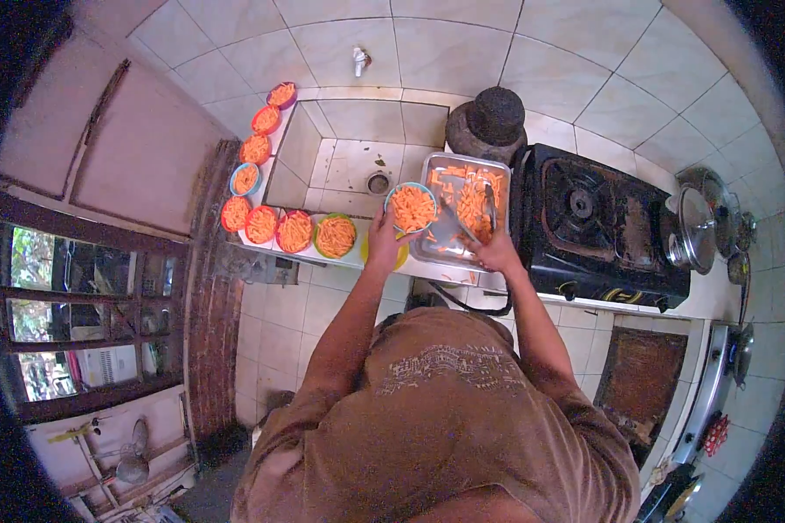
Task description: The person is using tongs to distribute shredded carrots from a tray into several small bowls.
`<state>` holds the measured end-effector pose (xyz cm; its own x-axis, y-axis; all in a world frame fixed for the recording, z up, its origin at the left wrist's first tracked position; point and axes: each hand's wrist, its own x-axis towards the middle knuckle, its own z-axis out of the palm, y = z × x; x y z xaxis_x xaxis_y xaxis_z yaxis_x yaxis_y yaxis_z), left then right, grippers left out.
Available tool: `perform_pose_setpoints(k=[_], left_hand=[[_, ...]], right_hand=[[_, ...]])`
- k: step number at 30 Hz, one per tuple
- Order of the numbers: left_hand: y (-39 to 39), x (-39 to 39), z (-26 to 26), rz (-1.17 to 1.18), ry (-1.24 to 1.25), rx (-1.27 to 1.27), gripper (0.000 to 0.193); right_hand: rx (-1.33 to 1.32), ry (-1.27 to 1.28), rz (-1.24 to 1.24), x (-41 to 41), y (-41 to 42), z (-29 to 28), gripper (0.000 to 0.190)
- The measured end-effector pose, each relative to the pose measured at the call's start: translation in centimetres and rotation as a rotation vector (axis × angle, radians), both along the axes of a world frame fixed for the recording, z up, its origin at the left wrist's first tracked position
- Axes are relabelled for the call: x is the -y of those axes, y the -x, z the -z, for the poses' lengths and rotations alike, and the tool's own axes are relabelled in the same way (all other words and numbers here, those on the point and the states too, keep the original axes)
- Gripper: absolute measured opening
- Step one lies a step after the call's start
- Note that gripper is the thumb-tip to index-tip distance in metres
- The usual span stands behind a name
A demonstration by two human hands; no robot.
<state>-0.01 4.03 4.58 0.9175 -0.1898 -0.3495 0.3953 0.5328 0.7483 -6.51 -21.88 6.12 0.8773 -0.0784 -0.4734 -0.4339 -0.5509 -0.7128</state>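
Note:
A light-blue bowl [412, 208] heaped with orange cut sticks, perhaps carrot, is gripped at its left side by my left hand [383, 238]. Under and beside that hand, part of a yellow bowl [396, 253] shows on the counter edge; its inside is mostly hidden. My right hand [494, 252] holds metal tongs [464, 225], whose arms spread over the rectangular metal tray [439, 252]. Loose orange sticks [474, 189] lie in the tray, thickest towards its right half. What the tong tips touch is too small to tell.
Several filled bowls [296, 232] line the counter left and in front of the tiled sink [356, 157]. A black gas stove [589, 209] stands right of the tray, with a lidded pot [693, 225] beyond. A dark clay pot [487, 121] sits behind the tray. A tap [360, 62] juts from the wall.

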Motion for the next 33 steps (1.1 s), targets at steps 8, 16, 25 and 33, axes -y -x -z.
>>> perform_pose_setpoints(k=[8, 16, 25, 33], left_hand=[[1.6, 0.2, 0.0, -0.007, -0.009, 0.013, 0.047], [2.6, 0.7, -1.1, 0.011, 0.004, 0.028, 0.047], [2.9, 1.1, -1.1, 0.019, 0.018, 0.038, 0.046], [3.0, 1.4, -1.3, 0.090, -0.291, 0.211, 0.052]], right_hand=[[0.341, 0.073, 0.262, -1.6, 0.3, 3.0, 0.114], [0.068, 0.241, 0.256, -2.2, 1.3, 0.3, 0.125], [0.221, 0.334, 0.198, -1.0, 1.4, 4.3, 0.111], [0.074, 0.703, 0.017, 1.0, 0.7, 3.2, 0.062]])
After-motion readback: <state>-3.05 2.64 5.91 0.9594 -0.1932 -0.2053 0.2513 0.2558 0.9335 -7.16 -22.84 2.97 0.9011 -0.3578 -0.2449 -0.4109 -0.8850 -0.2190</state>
